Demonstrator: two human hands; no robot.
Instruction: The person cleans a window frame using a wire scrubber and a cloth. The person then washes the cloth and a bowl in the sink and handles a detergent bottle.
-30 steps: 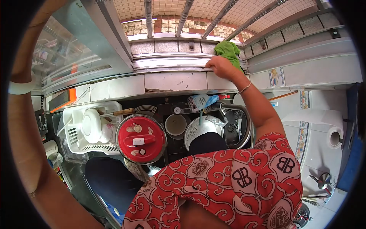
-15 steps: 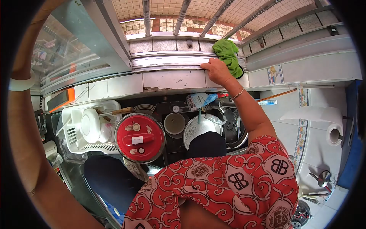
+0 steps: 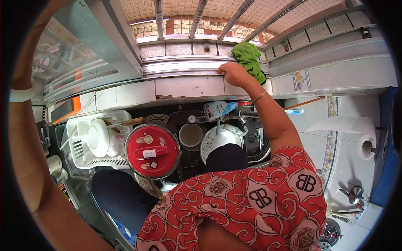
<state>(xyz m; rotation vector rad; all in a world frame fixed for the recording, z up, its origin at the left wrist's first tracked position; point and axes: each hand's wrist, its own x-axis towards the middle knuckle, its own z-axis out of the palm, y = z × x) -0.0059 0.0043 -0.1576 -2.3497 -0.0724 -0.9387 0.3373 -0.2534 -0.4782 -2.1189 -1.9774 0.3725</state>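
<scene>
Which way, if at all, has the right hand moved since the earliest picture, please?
Yes: the right hand has moved slightly to the left, judged against the small fitting on the tiled window sill.

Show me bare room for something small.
The tiled ledge is bare between the orange-edged object and the right hand, as is the window track left of that hand. Crowded: the track's right end, under the green cloth, and the counter below, with dish rack, red lid and silver vessel.

Cloth (image 3: 248, 60): lime green, dark edging. Window track (image 3: 180, 67): silver. Shirt (image 3: 234, 194): red, white scrollwork, black "B" motifs. Round lid (image 3: 151, 147): red. Dish rack (image 3: 112, 162): white.
</scene>
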